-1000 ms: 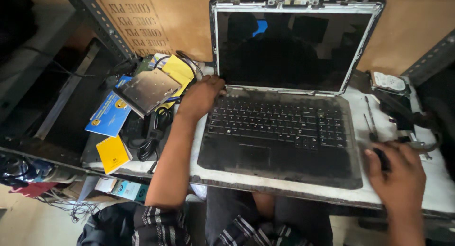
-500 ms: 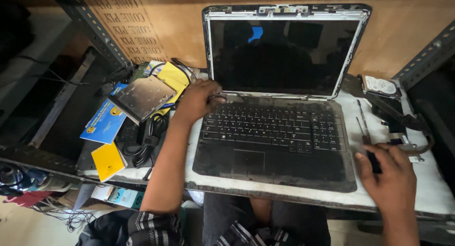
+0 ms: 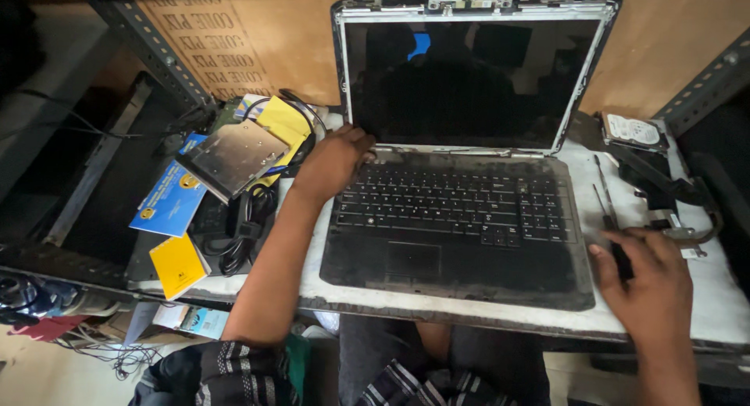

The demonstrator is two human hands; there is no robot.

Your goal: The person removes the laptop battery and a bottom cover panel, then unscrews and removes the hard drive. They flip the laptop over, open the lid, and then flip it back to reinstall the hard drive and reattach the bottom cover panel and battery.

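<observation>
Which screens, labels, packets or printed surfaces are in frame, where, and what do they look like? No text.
Laptop screen: centre back, open upright, dark, bezel stripped off.
Cardboard sheet: back wall, brown, dark printed lettering.
Blue booklet: left of laptop, rectangular, yellow round marks.
Yellow booklet: front left table edge, small, square.
Yellow packet: behind left hand, partly under cables.
Hard drive: back right, white label on top.
Right hand: right of laptop, on a dark tool.

The person is wearing a dark plaid shirt at the frame's bottom, its sleeve pushed above the elbow; the left hand (image 3: 332,162) and right hand (image 3: 655,285) are showing bare, ringless.
</observation>
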